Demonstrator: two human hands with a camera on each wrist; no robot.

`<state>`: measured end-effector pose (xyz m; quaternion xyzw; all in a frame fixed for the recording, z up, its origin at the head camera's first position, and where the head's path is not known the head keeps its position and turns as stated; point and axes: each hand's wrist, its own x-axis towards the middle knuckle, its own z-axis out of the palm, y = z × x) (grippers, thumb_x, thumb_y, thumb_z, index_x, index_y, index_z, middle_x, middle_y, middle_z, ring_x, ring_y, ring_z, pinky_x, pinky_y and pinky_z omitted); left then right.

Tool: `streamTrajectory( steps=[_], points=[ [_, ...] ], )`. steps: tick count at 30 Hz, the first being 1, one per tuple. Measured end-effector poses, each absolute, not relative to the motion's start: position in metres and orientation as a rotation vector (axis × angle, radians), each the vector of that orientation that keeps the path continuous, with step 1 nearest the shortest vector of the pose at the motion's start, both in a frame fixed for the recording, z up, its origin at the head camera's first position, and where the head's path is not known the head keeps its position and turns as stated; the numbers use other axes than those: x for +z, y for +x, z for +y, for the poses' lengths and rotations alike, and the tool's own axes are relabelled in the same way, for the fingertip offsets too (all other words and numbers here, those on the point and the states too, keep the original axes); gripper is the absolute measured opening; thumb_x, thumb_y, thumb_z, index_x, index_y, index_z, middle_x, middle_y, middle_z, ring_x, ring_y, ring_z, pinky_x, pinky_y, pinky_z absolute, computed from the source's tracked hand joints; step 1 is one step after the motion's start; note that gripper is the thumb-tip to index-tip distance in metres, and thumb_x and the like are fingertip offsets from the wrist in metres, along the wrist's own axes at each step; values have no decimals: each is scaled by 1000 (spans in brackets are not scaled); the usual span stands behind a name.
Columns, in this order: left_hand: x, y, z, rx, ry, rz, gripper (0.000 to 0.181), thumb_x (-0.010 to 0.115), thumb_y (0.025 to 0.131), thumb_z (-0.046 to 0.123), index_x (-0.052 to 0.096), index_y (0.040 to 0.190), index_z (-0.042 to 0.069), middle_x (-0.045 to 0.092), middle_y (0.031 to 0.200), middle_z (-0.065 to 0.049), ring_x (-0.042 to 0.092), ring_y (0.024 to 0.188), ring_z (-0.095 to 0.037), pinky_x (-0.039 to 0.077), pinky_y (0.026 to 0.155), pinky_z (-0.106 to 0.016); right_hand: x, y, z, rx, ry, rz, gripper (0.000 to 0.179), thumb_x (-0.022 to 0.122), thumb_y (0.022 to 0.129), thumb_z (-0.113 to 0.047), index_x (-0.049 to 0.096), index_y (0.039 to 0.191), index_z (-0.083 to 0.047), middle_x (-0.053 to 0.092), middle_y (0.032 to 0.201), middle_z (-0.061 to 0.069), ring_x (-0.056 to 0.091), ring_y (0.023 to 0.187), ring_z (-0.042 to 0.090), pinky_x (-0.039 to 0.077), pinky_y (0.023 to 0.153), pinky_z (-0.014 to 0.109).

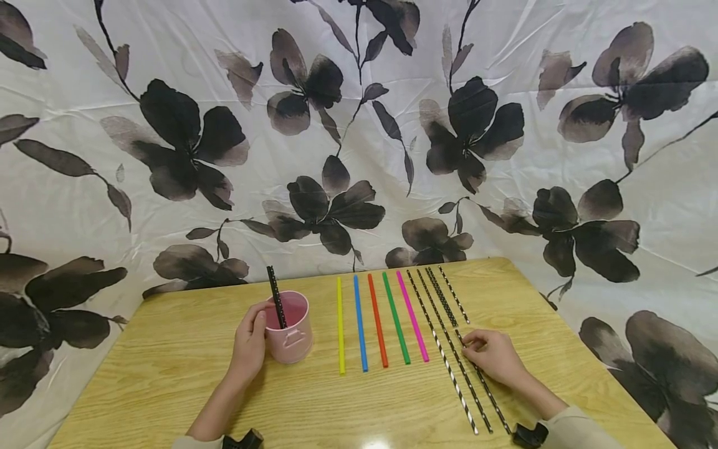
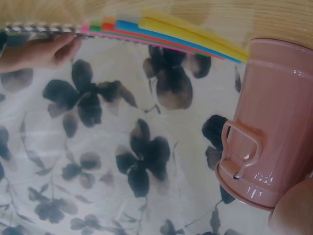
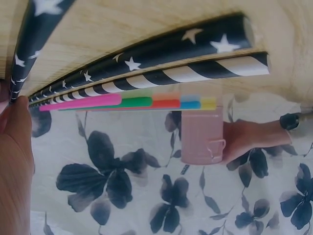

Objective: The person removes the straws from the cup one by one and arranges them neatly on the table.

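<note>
A small pink metal bucket (image 1: 288, 346) with side handles stands at the left of the table, black dotted paper straws (image 1: 275, 296) leaning inside it. My left hand (image 1: 248, 346) holds the bucket by its left side, near the rim. Toward the right, my right hand (image 1: 493, 355) pinches a black paper straw with white stars (image 1: 493, 399) near its far end. Left of that straw lie another star straw (image 3: 142, 61) and a black-and-white striped straw (image 3: 195, 71). Just beyond the right hand lie black dotted straws (image 1: 442, 296) and a black-and-white patterned straw (image 1: 453, 294).
Between the hands, a row of plastic straws lies spaced apart: yellow (image 1: 340, 324), blue (image 1: 360, 324), red (image 1: 378, 321), green (image 1: 396, 318) and magenta (image 1: 412, 315). The wooden table (image 1: 168, 349) ends at a floral cloth (image 1: 392, 156) hanging behind it.
</note>
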<state>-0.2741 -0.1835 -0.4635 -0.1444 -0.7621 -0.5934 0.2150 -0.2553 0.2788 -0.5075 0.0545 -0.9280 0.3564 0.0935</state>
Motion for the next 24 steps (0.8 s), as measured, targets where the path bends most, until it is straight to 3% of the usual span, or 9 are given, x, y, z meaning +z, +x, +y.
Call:
streamTrajectory(
  steps=[9,19,24],
  points=[
    [-466,-277,-185,-1674,-405,-2091,29,31,97,11,50,113,-5,44,127,-16,40,116,-29,38,81,-14,-508,-256,278,1052,144,-2758,15,72,71,-11,66,84,-13,59,66,-8,55,57,6,44,53,22],
    [-487,-293,-194,-1625,-406,-2134,31,30,97,21,51,115,6,44,129,-5,40,117,-17,40,88,-31,-506,-257,277,1015,141,-2767,15,72,70,-12,66,84,-13,58,65,-8,53,57,6,44,54,22],
    [-487,-292,-194,-1624,-411,-2129,31,31,97,20,51,115,5,44,129,-6,40,117,-19,39,87,-24,-508,-259,277,1013,158,-2765,15,73,70,-11,66,83,-12,58,65,-8,53,57,5,44,54,22]
  ],
)
